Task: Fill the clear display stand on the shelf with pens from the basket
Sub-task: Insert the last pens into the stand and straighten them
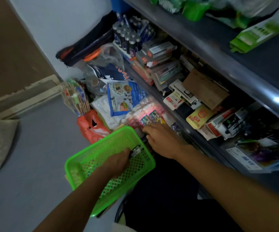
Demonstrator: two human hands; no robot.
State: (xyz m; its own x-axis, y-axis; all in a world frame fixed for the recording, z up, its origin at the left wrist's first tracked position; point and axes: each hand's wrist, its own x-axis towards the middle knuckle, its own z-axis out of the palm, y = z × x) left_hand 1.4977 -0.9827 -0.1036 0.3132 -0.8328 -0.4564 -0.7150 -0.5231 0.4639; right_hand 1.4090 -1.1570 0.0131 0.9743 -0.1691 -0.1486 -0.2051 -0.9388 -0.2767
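Note:
A bright green lattice basket (88,158) sits low in front of me, tilted. My left hand (118,160) reaches into it and grips a dark pen with a pale clip (136,150). My right hand (160,136) lies past the basket's far right corner, fingers stretched toward pink packets, holding nothing that I can see. The clear display stand (246,158), with dark pens in it, stands on the lower shelf at the right, blurred.
The lower shelf (202,136) is crowded with boxes, a yellow pack (199,117) and a brown carton (204,87). Bags, pink packets (145,113) and an orange bag (92,128) pile on the floor by the wall. Grey floor lies to the left.

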